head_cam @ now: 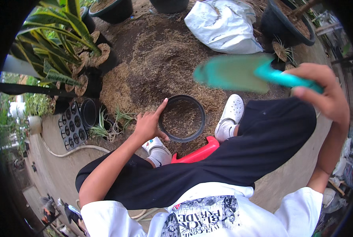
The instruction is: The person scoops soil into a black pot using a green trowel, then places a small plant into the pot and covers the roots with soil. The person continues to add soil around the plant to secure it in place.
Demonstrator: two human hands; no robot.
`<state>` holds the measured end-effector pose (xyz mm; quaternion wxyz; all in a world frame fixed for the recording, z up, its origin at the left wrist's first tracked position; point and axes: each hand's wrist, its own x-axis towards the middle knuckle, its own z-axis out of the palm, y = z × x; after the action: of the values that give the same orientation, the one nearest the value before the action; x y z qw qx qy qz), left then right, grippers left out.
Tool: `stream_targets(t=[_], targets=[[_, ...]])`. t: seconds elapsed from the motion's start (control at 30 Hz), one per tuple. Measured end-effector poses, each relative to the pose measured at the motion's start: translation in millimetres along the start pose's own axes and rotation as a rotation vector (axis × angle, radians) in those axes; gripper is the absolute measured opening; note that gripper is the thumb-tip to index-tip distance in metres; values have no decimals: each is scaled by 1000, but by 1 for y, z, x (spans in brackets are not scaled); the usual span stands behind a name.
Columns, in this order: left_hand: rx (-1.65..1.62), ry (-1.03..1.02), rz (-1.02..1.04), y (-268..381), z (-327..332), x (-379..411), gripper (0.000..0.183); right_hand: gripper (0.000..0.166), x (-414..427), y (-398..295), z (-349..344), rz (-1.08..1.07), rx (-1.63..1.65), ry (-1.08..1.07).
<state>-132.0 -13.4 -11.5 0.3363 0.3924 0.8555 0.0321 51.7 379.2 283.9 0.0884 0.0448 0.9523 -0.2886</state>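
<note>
My left hand rests against the left side of a round black plastic pot, its index finger and thumb spread along the rim. Brown potting mix with husks lies inside the pot. My right hand grips the handle of a green garden trowel, raised to the right and blurred by motion. The trowel's blade points left, above the ground and apart from the pot. Beyond the pot spreads a heap of soil and rice husks.
A white woven sack lies at the back, near a large black pot. Potted snake plants stand left. Small uprooted plants, a seedling tray and a hose lie nearby. A red plastic stool is beneath me.
</note>
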Motion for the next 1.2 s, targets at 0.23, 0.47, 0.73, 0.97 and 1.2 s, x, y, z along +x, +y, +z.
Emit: stream_targets(t=[0.23, 0.47, 0.73, 0.97, 1.2], targets=[[-39, -12, 20, 3, -7, -3, 155, 18, 97, -42, 148, -281, -442, -491], [-8, 4, 36, -1, -1, -3, 158, 17, 116, -38, 202, -12, -193, -503], [-1, -19, 9, 4, -6, -2, 158, 19, 121, -34, 185, -165, -377, -473], [-53, -49, -16, 6, -9, -5, 155, 27, 140, -26, 195, -4, -98, -570], [-58, -20, -12, 5, -6, -4, 154, 28, 137, -17, 216, -541, -341, -384]])
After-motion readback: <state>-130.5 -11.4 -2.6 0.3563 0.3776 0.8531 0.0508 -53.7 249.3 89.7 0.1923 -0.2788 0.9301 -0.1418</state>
